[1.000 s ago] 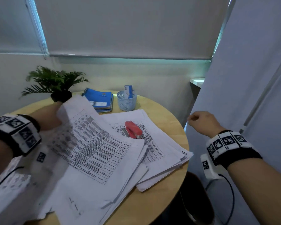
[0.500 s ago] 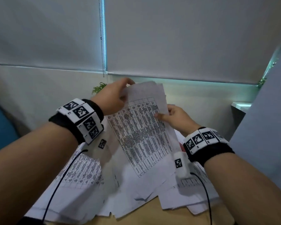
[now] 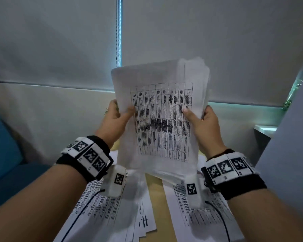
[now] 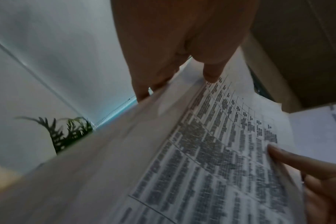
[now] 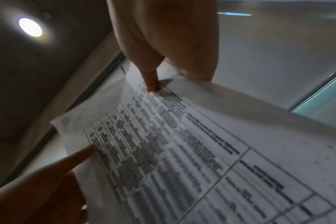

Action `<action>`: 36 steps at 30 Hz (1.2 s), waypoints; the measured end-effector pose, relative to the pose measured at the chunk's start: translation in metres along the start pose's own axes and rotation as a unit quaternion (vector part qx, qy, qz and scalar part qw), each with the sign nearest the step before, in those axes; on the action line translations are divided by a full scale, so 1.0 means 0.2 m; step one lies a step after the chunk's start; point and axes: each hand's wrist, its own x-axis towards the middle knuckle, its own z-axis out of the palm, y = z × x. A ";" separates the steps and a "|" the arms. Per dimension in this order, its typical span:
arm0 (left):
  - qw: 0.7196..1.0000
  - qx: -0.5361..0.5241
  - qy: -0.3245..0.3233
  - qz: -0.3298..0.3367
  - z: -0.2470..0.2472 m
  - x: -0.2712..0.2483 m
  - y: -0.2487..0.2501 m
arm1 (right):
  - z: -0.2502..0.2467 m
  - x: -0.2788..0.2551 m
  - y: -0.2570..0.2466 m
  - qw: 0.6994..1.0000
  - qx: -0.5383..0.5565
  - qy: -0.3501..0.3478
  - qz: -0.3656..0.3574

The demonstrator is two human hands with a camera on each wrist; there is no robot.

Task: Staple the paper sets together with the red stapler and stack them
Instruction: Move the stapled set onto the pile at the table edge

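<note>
I hold a paper set (image 3: 162, 119) upright in front of me, its printed table facing me. My left hand (image 3: 118, 116) grips its left edge, thumb on the front. My right hand (image 3: 199, 117) grips the right edge the same way. The left wrist view shows the paper set (image 4: 211, 144) close up with my left hand (image 4: 182, 60) on its edge, and the right wrist view shows the paper set (image 5: 163, 144) under my right hand (image 5: 163, 60). More printed sheets (image 3: 101, 206) lie spread on the wooden table (image 3: 156, 193) below. The red stapler is hidden from view.
A grey roller blind (image 3: 59, 41) and a pale wall fill the background. A blue seat (image 3: 2, 145) is at the left. A green plant (image 4: 67, 133) shows behind the paper in the left wrist view. A grey panel (image 3: 290, 137) stands at the right.
My left hand lifted the paper set off the table; my right hand came across and took its right edge. Both hands have now raised it upright, squared and higher.
</note>
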 end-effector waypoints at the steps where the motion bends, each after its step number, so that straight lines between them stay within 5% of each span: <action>1: 1.000 0.004 0.011 0.012 0.01 -0.01 -0.01 | 0.01 -0.01 0.01 1.000 -0.001 0.011 -0.001; 6: 0.996 0.071 0.028 -0.054 0.03 -0.06 -0.16 | 0.05 -0.16 0.18 0.994 -0.081 -0.034 0.070; 10: 0.991 0.103 0.083 0.028 0.05 -0.02 -0.13 | 0.06 -0.14 0.21 0.995 -0.093 -0.003 0.043; 15: 0.990 0.128 0.018 -0.055 0.07 -0.05 -0.18 | 0.06 -0.14 0.28 0.982 -0.153 -0.051 0.099; 17: 0.976 0.214 0.031 -0.020 0.07 -0.04 -0.16 | 0.05 -0.12 0.29 0.979 -0.159 -0.070 0.109; 20: 0.949 0.292 0.077 0.094 0.06 0.03 -0.04 | 0.03 -0.04 0.20 0.979 -0.203 0.016 -0.032; 22: 0.932 0.325 0.064 0.145 0.06 0.07 0.03 | 0.01 0.01 0.09 0.945 -0.281 0.060 -0.159; 24: 0.913 0.368 0.019 0.173 0.06 0.09 0.08 | 0.03 0.03 -0.02 0.911 -0.362 0.023 -0.195; 26: 0.910 0.371 -0.028 0.182 0.07 0.08 0.10 | 0.05 0.06 0.00 0.906 -0.384 -0.063 -0.170; 29: 0.917 0.370 -0.042 0.142 0.07 0.05 0.04 | 0.06 0.04 0.09 0.953 -0.281 -0.080 -0.079; 33: 0.821 0.561 0.103 0.037 -0.04 0.00 -0.14 | -0.03 -0.02 0.21 0.983 -0.185 -0.007 -0.003; 36: 0.873 0.455 0.178 -0.018 -0.14 -0.05 -0.25 | -0.09 -0.06 0.28 0.992 -0.120 -0.001 0.049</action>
